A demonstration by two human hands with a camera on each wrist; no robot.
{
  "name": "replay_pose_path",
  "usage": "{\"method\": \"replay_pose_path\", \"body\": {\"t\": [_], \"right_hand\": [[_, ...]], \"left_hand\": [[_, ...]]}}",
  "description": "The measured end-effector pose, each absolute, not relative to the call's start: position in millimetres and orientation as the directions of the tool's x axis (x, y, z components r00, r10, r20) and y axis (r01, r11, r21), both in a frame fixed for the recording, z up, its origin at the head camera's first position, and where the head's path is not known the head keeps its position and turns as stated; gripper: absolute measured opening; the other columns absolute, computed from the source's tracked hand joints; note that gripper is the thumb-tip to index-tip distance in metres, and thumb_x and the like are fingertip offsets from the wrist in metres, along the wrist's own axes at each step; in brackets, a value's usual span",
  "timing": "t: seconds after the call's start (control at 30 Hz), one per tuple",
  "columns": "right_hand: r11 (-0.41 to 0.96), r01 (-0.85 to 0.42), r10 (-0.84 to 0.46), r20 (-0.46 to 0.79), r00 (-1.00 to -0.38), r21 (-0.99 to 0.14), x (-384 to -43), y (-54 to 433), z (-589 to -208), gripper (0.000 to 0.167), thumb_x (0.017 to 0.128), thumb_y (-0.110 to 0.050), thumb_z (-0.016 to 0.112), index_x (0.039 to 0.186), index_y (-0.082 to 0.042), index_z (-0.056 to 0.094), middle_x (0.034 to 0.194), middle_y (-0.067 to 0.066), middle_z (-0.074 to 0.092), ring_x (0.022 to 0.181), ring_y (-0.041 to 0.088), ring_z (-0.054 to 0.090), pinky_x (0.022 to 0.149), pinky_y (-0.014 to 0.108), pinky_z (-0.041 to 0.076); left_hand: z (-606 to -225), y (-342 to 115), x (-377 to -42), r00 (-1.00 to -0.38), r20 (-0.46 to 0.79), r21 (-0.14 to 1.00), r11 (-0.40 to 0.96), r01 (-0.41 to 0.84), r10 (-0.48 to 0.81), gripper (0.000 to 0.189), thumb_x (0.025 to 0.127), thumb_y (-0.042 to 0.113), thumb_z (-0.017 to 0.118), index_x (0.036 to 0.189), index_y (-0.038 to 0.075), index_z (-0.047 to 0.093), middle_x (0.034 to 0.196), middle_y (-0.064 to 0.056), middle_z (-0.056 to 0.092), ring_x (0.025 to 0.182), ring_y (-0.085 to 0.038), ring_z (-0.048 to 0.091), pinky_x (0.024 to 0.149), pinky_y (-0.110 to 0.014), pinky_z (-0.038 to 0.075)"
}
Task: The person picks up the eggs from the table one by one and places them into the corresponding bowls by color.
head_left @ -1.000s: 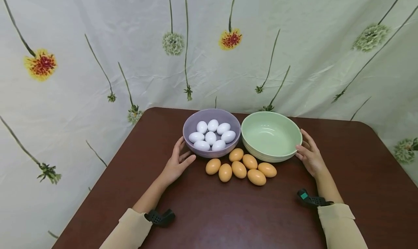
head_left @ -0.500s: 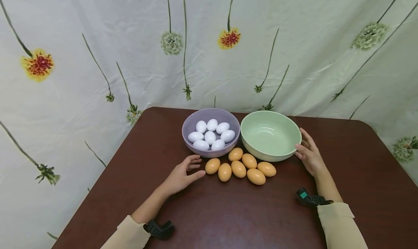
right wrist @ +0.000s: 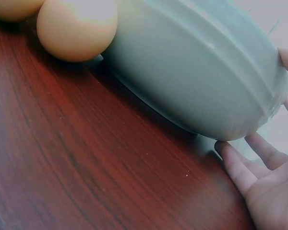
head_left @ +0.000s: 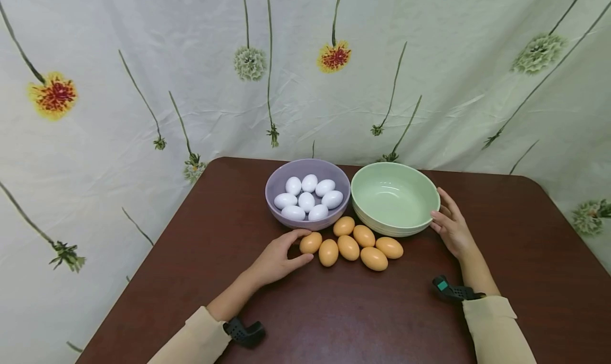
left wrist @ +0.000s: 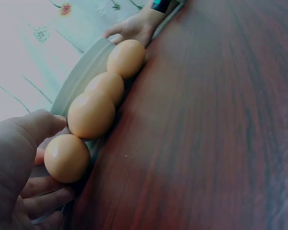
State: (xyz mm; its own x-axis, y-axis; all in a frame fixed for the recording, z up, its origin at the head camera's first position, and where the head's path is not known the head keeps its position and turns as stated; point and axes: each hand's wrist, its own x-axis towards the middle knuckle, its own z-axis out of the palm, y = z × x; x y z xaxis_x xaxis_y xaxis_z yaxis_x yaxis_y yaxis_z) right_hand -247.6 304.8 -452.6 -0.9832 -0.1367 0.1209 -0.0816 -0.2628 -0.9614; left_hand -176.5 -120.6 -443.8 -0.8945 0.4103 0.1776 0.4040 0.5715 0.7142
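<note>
My left hand point(head_left: 279, 257) reaches around the leftmost brown egg point(head_left: 311, 243), its thumb and fingers spread on either side. In the left wrist view a small gap shows between the thumb point(left wrist: 50, 123) and that egg point(left wrist: 67, 158), while the fingers lie close along its other side. Several more brown eggs point(head_left: 348, 248) lie in a loose group on the table. My right hand point(head_left: 452, 226) rests its fingertips against the outer side of a light green bowl point(head_left: 396, 197), which holds nothing. Against its left side stands a purple bowl point(head_left: 286, 173) with several white eggs point(head_left: 306, 202) inside.
Both bowls stand near the back edge of the dark red-brown wooden table point(head_left: 363, 321). Behind it hangs a pale cloth point(head_left: 200, 45) printed with flowers. Black bands point(head_left: 244, 332) sit on both wrists, next to beige sleeves.
My left hand has left the side of the purple bowl and moved right and toward me, to the leftmost brown egg. The right hand stays at the green bowl.
</note>
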Motion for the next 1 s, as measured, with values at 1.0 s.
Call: {"method": "replay_pose_path", "body": {"t": [1.0], "right_hand": [[-0.252,-0.081,-0.139,0.119,-0.983,-0.964,-247.1,304.8,-451.8,0.066,0.1,-0.007,0.053,0.156,-0.023,0.023,0.136,0.007,0.028,0.109,0.008,0.053,0.084,0.02,0.05]], "left_hand": [[-446.4,-112.1,-172.5,-0.838,0.457,0.602,0.59,0.538,0.298,0.049,0.077,0.014,0.084,0.123,0.01,0.065,0.117,-0.002,0.067,0.106,-0.016,0.062,0.09,-0.037,0.05]]}}
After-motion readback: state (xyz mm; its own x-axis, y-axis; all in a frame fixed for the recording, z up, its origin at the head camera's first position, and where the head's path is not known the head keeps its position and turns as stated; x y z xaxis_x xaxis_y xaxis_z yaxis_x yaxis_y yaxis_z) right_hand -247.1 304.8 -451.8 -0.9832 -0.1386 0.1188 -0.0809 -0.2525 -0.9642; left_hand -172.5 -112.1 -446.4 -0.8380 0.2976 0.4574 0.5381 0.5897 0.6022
